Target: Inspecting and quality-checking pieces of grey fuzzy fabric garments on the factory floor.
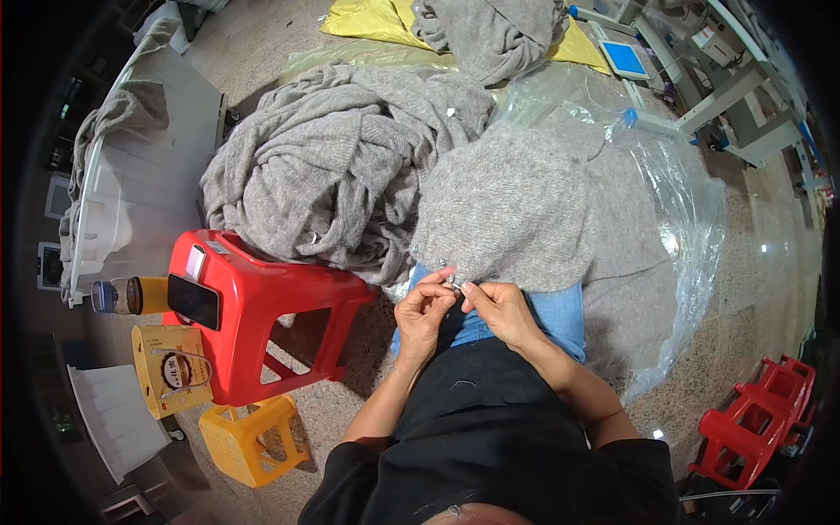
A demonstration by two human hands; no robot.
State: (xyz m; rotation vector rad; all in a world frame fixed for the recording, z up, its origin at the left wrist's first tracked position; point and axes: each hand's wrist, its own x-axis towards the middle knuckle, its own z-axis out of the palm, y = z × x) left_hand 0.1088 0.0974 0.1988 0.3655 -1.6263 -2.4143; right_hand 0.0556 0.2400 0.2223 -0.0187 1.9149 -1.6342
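Above my lap, my left hand and my right hand meet with their fingertips pinched close together. Between them is a small pale grey bit, too small to name. Just beyond the fingers, a grey knit garment is draped over my knees and hides most of my jeans. More grey knit spreads to its right over clear plastic sheeting. To the left lies a large heap of grey knitwear, with small white tags showing on it.
At my left stands a red stool carrying a phone, beside a yellow paper bag and a low yellow stool. A white bin stands farther left. More knitwear lies at the back; red stools are at right.
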